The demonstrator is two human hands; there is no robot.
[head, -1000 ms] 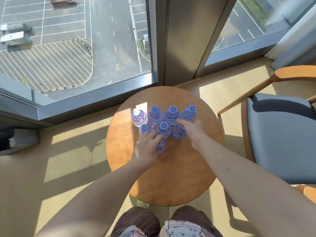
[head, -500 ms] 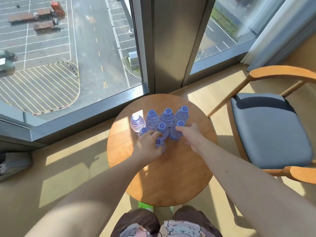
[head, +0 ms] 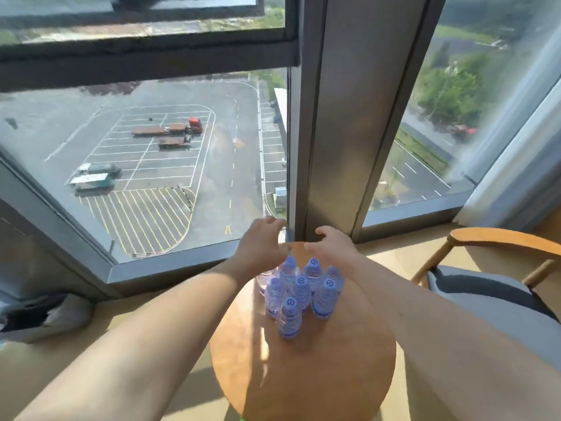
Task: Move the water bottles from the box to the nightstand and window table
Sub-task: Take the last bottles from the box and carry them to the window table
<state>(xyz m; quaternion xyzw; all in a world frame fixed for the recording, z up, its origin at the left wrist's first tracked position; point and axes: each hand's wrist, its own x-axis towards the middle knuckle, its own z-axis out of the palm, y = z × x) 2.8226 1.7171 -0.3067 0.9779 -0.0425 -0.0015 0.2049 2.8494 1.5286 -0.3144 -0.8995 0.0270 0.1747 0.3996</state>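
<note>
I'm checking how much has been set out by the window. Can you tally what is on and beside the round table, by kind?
Water bottles on the round table: 8, counting one half hidden behind the left arm; nearest one
Round tables: 1
Chairs: 1
Hands, both empty: 2, left, right
Total: 12

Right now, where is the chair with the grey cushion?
In the head view, the chair stands at the right, beside the round table, near the window corner.

High-rise room: round table (head: pixel 303 375), armchair (head: pixel 491 287), window (head: pixel 151 162).
</note>
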